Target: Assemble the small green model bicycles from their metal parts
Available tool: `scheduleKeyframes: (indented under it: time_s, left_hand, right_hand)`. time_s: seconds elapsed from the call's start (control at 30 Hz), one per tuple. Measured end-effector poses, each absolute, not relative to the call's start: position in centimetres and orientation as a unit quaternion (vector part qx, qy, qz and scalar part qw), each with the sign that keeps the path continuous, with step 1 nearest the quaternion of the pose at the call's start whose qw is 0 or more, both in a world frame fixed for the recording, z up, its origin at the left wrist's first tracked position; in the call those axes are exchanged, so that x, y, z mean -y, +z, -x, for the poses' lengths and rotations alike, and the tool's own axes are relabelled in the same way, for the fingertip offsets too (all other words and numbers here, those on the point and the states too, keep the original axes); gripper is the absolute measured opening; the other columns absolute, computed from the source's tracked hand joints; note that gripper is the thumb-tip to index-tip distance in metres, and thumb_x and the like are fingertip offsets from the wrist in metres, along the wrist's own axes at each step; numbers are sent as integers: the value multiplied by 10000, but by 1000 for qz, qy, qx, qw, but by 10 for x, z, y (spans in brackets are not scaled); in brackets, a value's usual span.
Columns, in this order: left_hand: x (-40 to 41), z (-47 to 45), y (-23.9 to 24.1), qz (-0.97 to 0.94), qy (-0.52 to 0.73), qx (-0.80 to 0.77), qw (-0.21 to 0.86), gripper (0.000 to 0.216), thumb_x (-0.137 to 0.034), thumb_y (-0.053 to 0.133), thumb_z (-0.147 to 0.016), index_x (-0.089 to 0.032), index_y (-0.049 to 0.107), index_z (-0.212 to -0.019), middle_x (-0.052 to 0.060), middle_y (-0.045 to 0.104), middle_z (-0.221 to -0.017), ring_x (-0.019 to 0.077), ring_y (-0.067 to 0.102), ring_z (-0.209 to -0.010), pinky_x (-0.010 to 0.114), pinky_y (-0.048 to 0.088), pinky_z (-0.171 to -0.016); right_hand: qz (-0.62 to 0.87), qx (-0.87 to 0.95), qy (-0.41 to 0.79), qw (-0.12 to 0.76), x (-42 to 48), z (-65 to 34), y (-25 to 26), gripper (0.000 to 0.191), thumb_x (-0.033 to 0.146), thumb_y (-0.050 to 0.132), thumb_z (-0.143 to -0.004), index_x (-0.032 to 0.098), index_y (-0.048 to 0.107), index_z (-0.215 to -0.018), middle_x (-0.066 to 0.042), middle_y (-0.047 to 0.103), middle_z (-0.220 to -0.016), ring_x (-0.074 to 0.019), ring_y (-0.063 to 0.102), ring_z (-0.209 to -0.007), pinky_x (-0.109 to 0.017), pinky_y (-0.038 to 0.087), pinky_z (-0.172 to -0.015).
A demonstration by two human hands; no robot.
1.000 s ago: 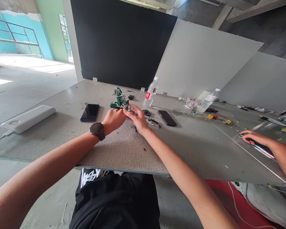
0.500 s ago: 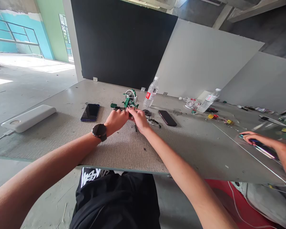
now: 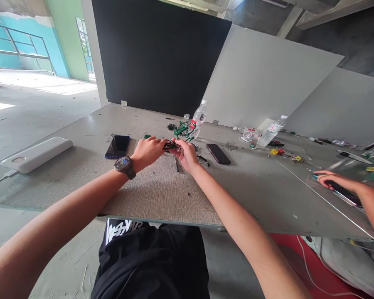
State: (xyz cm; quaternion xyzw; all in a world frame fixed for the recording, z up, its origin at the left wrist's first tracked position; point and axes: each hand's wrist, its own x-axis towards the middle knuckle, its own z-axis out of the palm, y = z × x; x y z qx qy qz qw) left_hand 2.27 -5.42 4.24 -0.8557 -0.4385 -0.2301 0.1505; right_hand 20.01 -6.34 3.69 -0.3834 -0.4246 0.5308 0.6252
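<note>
In the head view, left hand (image 3: pixel 149 148) curled in close, holding by the fingers near a dark wheel (image 3: pixel 169 145) of a green toy bike (image 3: pixel 184 129); right hand (image 3: pixel 186 154) pinching narrow, also on the toy. Cannot tell just how tight, because of hidden fingertips. Toy bike right in front, just past the hands, over the table (image 3: pixel 149 195), with one end poking out toward the bottle (image 3: pixel 200 113) behind. Main worry: a slip from too small a pinch, and then a drop onto the table. Next worry: a bent or snapped thin part, from squeezing or twisting too hard with two hands at once. Also possible: a bump into the bottle, from swinging the far end too wide. Near the right hand, a thin black stick (image 3: pixel 176 165) and some thin dark bits (image 3: pixel 204 160), perhaps easy to sweep away with a careless wrist. Small black pieces (image 3: pixel 171 126) past the hands, maybe easy to lose from a knock.
</note>
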Motion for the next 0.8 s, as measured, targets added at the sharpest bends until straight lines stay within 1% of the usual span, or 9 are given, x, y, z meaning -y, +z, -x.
scheduleKeyframes:
  time_s: [0.13,0.23,0.47,0.57,0.63,0.7,0.73,0.8]
  left_hand:
    - [55,-21,46,851,-245,452,108,374,-324,628,-965,-219,648,-1323,110,768,-1115,294,715,-990,329,489,-662]
    - [54,-19,47,849,-250,457,93,391,-375,638,-965,-247,642,-1335,98,769,-1107,292,723,-957,327,484,-651]
    - [51,-18,44,848,-264,456,60,391,-447,625,-974,-283,646,-1328,93,764,-1118,271,724,-932,314,490,-674]
    - [46,-15,42,851,-280,442,39,423,-512,624,-968,-299,648,-1333,82,766,-1118,259,727,-922,306,492,-680]
    - [40,-12,40,856,-295,425,12,462,-551,659,-937,-306,659,-1329,66,775,-1078,249,728,-914,301,497,-694]
    - [33,-9,37,856,-318,407,-27,472,-551,698,-908,-294,679,-1303,47,786,-1001,229,730,-887,296,507,-725]
    - [30,-8,36,853,-334,397,-50,435,-529,681,-926,-278,690,-1281,41,789,-979,215,730,-871,296,513,-747]
    - [25,-5,33,846,-373,371,-88,331,-450,585,-1000,-247,710,-1230,44,795,-1021,192,732,-879,300,523,-797]
  right_hand:
    - [375,414,549,622,64,-202,38,129,281,737,-745,217,739,-857,-13,771,-949,-174,719,-863,-322,616,-809]
    - [369,414,567,608,65,-203,38,148,293,732,-753,221,733,-883,-16,769,-908,-179,724,-797,-351,626,-797]
    - [375,417,572,599,67,-204,39,172,309,729,-747,225,724,-898,-17,765,-886,-196,725,-811,-371,625,-771]
    - [375,417,570,600,66,-205,39,187,310,733,-740,222,728,-906,-19,766,-888,-191,719,-813,-366,619,-791]
    - [375,415,561,611,65,-205,39,183,302,739,-730,223,731,-895,-12,765,-896,-181,713,-819,-350,612,-811]
    - [376,410,547,625,64,-206,39,167,291,745,-716,225,732,-869,-2,762,-913,-169,706,-824,-333,605,-820]
    - [376,408,543,630,64,-206,39,163,288,750,-706,225,732,-856,3,759,-921,-165,702,-823,-327,603,-818]
    - [375,408,545,630,63,-207,39,172,289,761,-688,224,736,-846,7,754,-928,-160,694,-814,-321,601,-810]
